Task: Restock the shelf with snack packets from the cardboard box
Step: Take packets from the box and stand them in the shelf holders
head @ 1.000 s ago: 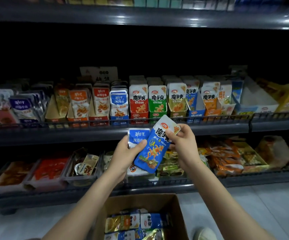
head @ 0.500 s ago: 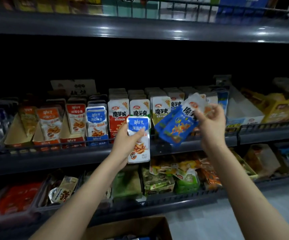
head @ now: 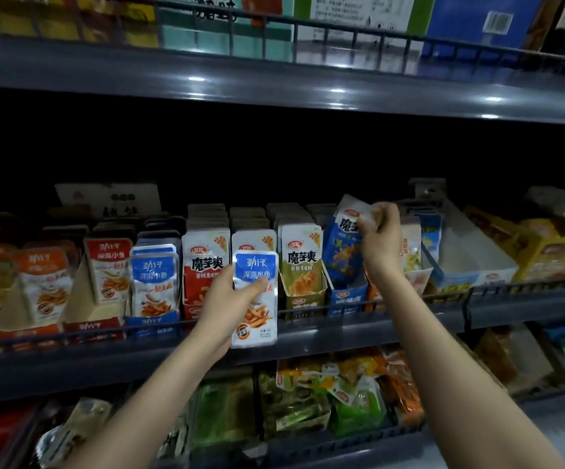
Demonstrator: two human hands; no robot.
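Two packets are in hand: our right hand point(head: 380, 238) pinches the top edge of the blue foil snack packet point(head: 342, 252), partly inside its blue cardboard display tray point(head: 347, 296); we should slide it down upright (label outward); our left hand point(head: 225, 299) grips the white-and-blue foil packet point(head: 256, 319).

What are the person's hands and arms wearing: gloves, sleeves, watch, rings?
Nothing visible. Both the left hand and right hand are bare: no gloves, and no rings that I can see. Both the left forearm and right forearm are bare to the frame edge: no sleeves, watch or wristband in view.
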